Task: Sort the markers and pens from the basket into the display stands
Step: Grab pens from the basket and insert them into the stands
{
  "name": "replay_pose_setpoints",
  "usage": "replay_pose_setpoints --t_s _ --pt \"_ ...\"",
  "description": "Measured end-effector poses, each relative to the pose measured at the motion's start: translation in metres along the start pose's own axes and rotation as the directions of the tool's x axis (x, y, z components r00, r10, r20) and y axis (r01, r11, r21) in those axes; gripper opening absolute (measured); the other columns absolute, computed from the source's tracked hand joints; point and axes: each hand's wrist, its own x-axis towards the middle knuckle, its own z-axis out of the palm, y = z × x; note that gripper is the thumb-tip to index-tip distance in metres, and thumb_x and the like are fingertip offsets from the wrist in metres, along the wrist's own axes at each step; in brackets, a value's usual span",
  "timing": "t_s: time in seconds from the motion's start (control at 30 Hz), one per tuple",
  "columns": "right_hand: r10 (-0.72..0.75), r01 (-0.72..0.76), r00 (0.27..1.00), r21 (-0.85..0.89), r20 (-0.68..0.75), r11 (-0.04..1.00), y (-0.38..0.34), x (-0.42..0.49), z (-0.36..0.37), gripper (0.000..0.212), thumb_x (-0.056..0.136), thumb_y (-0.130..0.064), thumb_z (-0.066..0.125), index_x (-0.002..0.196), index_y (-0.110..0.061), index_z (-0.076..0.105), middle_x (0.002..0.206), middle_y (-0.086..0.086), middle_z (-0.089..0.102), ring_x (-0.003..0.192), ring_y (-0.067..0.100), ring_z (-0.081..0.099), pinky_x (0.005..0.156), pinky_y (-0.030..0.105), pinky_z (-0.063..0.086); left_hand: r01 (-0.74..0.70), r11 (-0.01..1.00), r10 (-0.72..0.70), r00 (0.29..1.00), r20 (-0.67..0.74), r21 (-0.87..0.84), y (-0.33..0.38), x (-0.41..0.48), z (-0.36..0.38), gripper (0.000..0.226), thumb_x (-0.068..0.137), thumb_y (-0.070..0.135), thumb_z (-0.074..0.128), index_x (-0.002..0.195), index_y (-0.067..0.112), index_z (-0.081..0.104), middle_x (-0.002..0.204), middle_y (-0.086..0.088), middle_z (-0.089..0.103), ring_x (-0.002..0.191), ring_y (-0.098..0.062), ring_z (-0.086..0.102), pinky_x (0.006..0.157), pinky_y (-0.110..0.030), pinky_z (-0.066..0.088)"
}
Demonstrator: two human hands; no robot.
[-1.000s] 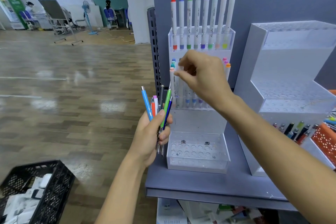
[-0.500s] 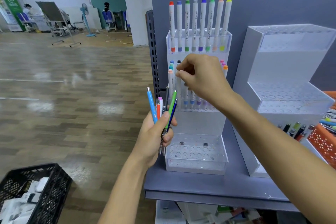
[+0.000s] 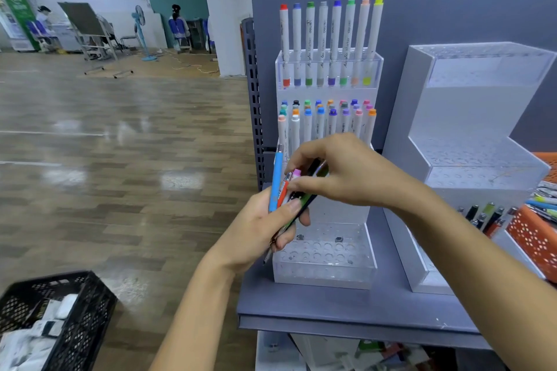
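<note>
My left hand (image 3: 265, 226) grips a bundle of pens (image 3: 278, 187) upright: blue, red, pink, green and dark ones. My right hand (image 3: 340, 172) has come down onto the bundle, and its thumb and fingers pinch the top of a dark pen there. Behind them stands a clear tiered stand (image 3: 328, 253). Its top row holds several tall white markers (image 3: 331, 39), its middle tier is packed with short capped markers (image 3: 328, 117), and its bottom tier shows bare holes. An orange basket (image 3: 533, 235) with pens sits at the far right.
A second, larger clear stand (image 3: 470, 135) stands to the right on the grey shelf (image 3: 346, 310), with several dark pens (image 3: 485, 217) in its low tier. A black crate (image 3: 78, 319) sits on the wooden floor at lower left. People sit far off in the background.
My right hand left the middle tier of markers and dropped onto the pen bundle in my left hand. The left hand stayed roughly in place.
</note>
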Motion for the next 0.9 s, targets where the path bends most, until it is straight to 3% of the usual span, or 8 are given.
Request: replay_pose_setpoints --t_s 0.1,0.27,0.4,0.47,0.57,0.73,0.8,0.9 --pt "0.070 -0.076 0.997 0.158 0.042 0.985 0.002 0.002 -0.006 0.007 0.082 -0.020 0.074 0.087 -0.017 0.072 0.081 -0.005 0.072 0.075 0.006 0.066 0.073 0.022 0.054 -0.011 1.000 0.011 0.999 0.036 -0.010 0.001 0.001 0.002 0.009 0.092 0.021 0.046 0.097 0.021 0.053 0.081 -0.006 0.059 0.045 -0.010 0.040 0.045 -0.023 0.034" --pt "0.156 -0.139 0.988 0.429 -0.003 0.892 0.000 0.003 -0.004 0.007 0.083 -0.010 0.072 0.082 -0.017 0.071 0.081 0.006 0.072 0.077 0.019 0.067 0.077 0.031 0.057 -0.019 0.993 0.021 1.000 0.019 -0.119 0.004 0.003 0.007 0.015 0.092 0.021 0.045 0.099 0.010 0.051 0.076 -0.001 0.060 0.043 -0.008 0.040 0.042 -0.019 0.034" --pt "0.272 -0.089 0.935 0.596 -0.225 0.798 0.007 0.008 -0.014 0.017 0.088 -0.003 0.063 0.084 -0.020 0.068 0.079 0.001 0.067 0.069 0.008 0.066 0.076 0.031 0.057 0.064 0.976 -0.068 0.998 -0.008 -0.209 -0.004 -0.001 0.004 0.020 0.090 0.023 0.048 0.104 0.009 0.049 0.079 -0.003 0.059 0.041 -0.007 0.037 0.038 -0.017 0.030" --pt "0.301 -0.007 0.893 0.659 -0.334 0.752 0.013 0.010 -0.027 0.020 0.090 -0.001 0.060 0.088 -0.019 0.068 0.085 0.005 0.065 0.070 0.010 0.069 0.076 0.033 0.059 0.089 0.960 -0.105 0.994 -0.044 -0.267 -0.010 -0.005 0.004 0.017 0.089 0.023 0.049 0.102 0.013 0.049 0.079 -0.005 0.056 0.041 -0.007 0.034 0.037 -0.015 0.027" --pt "0.268 0.128 0.825 0.626 -0.498 0.769 0.018 0.011 -0.037 0.022 0.091 0.000 0.056 0.097 -0.018 0.067 0.088 0.004 0.061 0.078 0.017 0.069 0.073 0.031 0.058 0.099 0.938 -0.134 0.987 -0.084 -0.331 -0.013 -0.005 0.004 0.009 0.091 0.021 0.051 0.093 0.013 0.047 0.076 -0.003 0.054 0.041 -0.005 0.032 0.035 -0.013 0.025" --pt "0.191 0.199 0.655 0.411 -0.731 0.890 0.023 0.015 -0.035 0.017 0.090 -0.006 0.057 0.104 -0.015 0.056 0.088 -0.006 0.060 0.081 0.018 0.067 0.070 0.033 0.059 0.130 0.914 -0.210 0.962 -0.174 -0.383 -0.013 -0.002 0.004 0.014 0.097 0.020 0.046 0.108 0.015 0.040 0.071 0.000 0.045 0.041 -0.005 0.025 0.033 -0.013 0.020" --pt "0.150 0.198 0.632 0.345 -0.761 0.917 0.024 0.017 -0.033 0.014 0.088 -0.007 0.058 0.098 -0.016 0.053 0.087 -0.009 0.061 0.081 0.018 0.067 0.070 0.038 0.059 0.128 0.923 -0.210 0.958 -0.197 -0.362 -0.013 -0.002 0.004 0.012 0.096 0.022 0.045 0.103 0.016 0.038 0.069 0.001 0.044 0.041 -0.004 0.024 0.034 -0.012 0.020" --pt "0.068 0.176 0.663 0.244 -0.746 0.954 0.024 0.020 -0.027 0.012 0.089 -0.009 0.059 0.095 -0.017 0.053 0.086 -0.015 0.060 0.078 0.014 0.066 0.069 0.037 0.058 0.114 0.931 -0.199 0.955 -0.220 -0.347 -0.013 -0.002 0.004 0.020 0.088 0.029 0.051 0.097 0.016 0.038 0.067 0.003 0.045 0.042 -0.005 0.023 0.034 -0.012 0.020"
